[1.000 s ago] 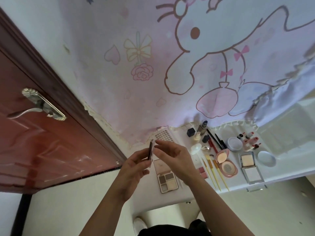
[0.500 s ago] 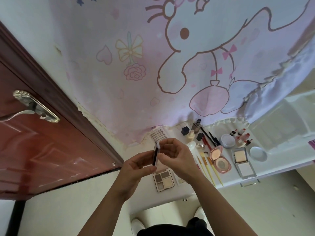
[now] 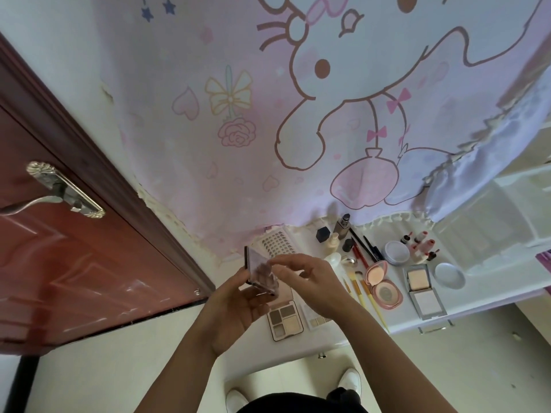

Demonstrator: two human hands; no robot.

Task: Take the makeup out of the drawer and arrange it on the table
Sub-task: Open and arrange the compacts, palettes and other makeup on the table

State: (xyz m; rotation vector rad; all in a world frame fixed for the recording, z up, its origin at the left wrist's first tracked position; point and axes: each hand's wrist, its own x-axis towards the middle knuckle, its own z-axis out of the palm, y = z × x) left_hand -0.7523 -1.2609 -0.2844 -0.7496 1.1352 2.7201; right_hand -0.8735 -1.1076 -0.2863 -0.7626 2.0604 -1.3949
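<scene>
Since a second ago the slim compact (image 3: 258,271) has turned from edge-on to hinged open, just above the four-pan eyeshadow palette (image 3: 286,318) lying on the smooth white table (image 3: 483,293). The left hand (image 3: 235,305) curls round its dark, rigid base and the right hand (image 3: 310,281) pinches the glossy lid. It is probably being opened for display; next, it needs laying flat beside that palette.

No legible text, label or number on anything
</scene>
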